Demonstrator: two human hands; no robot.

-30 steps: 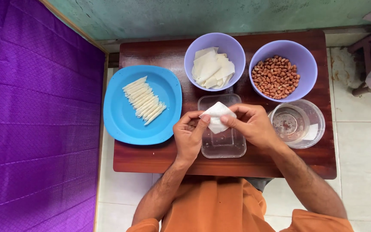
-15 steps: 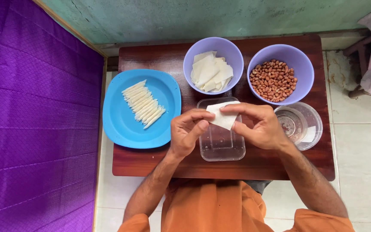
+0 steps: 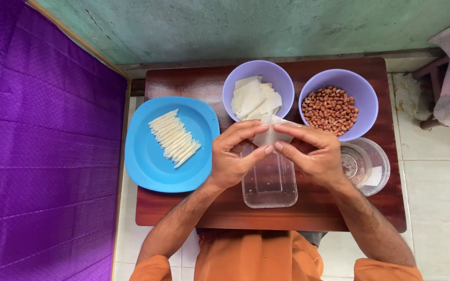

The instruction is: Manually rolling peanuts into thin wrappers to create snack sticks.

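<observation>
From above, a small brown wooden table (image 3: 183, 213) stands on white floor tiles, between a purple cloth (image 3: 37, 156) and a green wall (image 3: 246, 26). On it sit two purple bowls, one blue plate (image 3: 152, 166) and two clear tubs. Both hands, left hand (image 3: 233, 156) and right hand (image 3: 313, 156), pinch one white wrapper (image 3: 269, 135) over the middle tub (image 3: 270, 184).

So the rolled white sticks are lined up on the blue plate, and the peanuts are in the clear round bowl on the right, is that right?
Not quite. The rolled sticks do lie on the blue plate, but the peanuts are in the purple bowl at the back right, not the clear round bowl, which sits nearer the person. The head view shows this.
</observation>
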